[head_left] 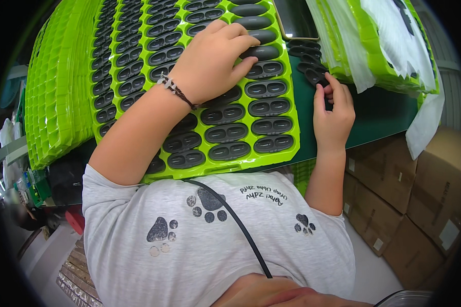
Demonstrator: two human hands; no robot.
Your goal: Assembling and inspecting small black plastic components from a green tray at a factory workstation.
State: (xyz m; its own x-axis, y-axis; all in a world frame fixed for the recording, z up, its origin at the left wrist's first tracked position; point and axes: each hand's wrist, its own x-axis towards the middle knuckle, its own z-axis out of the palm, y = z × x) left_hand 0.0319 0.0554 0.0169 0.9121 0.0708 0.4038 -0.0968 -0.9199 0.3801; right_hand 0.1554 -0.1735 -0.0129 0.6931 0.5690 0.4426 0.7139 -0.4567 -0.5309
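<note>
On the head view, my hands: both work over a green table.
Left hand: I rest it on the green tray, fingers curled, tips pressing a black oval piece into its slot.
Right hand: I pinch a loose black piece beside the tray's right edge.
Stack of trays: at my left.
Boxes: lower right.
</note>
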